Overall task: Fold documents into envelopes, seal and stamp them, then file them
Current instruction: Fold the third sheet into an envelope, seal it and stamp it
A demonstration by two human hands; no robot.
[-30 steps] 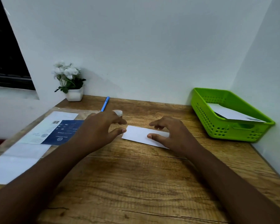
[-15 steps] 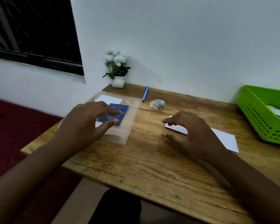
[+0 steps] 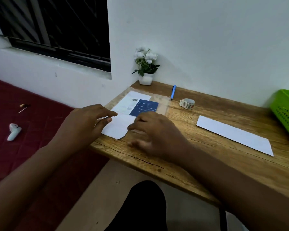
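White walls and a dark window frame the wooden tabletop (image 3: 182, 157), where a white sheet (image 3: 118, 126) is pinched at the near-left corner by the left hand (image 3: 85, 124) and the right hand (image 3: 155, 130). The envelope (image 3: 233, 135) is left well apart, to the right. Because the sheet lies close to the tabletop's edge, it could be creased crookedly or slid off if pulled unevenly.

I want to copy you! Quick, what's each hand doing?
Left hand: pinching the white paper.
Right hand: blurred, cannot tell.
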